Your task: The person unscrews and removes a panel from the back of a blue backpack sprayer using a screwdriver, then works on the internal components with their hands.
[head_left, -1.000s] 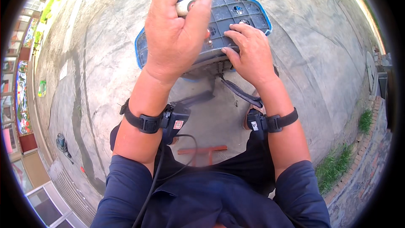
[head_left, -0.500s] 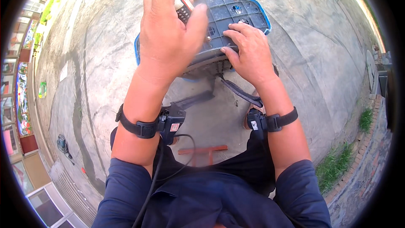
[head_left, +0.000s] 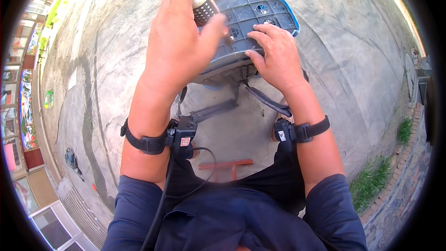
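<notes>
A dark grey ribbed plastic base [head_left: 244, 11] with a blue rim faces up in front of me, with round openings in it. Over its left part, my left hand [head_left: 179, 37] is closed around a small box-like thing [head_left: 204, 11] with a pale end and a dark star-patterned side; its exact kind I cannot make out. Just below the left thumb, a small shiny metal piece [head_left: 232, 39] shows against the base. My right hand [head_left: 278, 56] lies on the base's near right edge, fingers spread and slightly bent, holding nothing separate.
Dark straps [head_left: 267, 102] hang from the near side of the base. Between my legs is a reddish T-shaped bar [head_left: 225, 164]. A power tool [head_left: 71, 158] lies on the grey ground sheet [head_left: 344, 65] at far left. Grass [head_left: 371, 183] and a brick edging run along the right.
My left hand has shifted slightly left and tilted, so more of the patterned side shows. The right hand stays on the base.
</notes>
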Demonstrator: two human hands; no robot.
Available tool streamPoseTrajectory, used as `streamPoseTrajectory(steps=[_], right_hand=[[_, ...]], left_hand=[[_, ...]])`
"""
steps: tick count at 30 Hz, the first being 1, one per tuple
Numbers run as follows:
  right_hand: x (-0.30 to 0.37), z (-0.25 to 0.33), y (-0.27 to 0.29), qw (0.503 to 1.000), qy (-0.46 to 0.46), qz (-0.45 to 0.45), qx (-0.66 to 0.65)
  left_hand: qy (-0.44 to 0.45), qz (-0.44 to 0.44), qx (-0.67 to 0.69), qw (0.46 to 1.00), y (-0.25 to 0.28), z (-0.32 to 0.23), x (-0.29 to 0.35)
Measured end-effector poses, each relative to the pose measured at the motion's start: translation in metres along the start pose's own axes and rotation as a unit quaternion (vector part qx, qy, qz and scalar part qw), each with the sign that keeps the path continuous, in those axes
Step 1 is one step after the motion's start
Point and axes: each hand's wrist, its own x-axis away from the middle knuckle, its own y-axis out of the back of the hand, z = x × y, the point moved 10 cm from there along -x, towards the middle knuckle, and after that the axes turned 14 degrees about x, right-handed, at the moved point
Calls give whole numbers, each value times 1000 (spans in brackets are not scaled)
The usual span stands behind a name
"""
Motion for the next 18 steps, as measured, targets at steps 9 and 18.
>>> streamPoseTrajectory(steps=[9, 18], right_hand=[[1, -1, 1, 1000, -2, 0, -4], [0, 0, 0, 1000, 1, -3, -6]], left_hand=[[-70, 244, 189, 949, -20, -10, 2], [-12, 164, 203, 965, 1, 3, -4]])
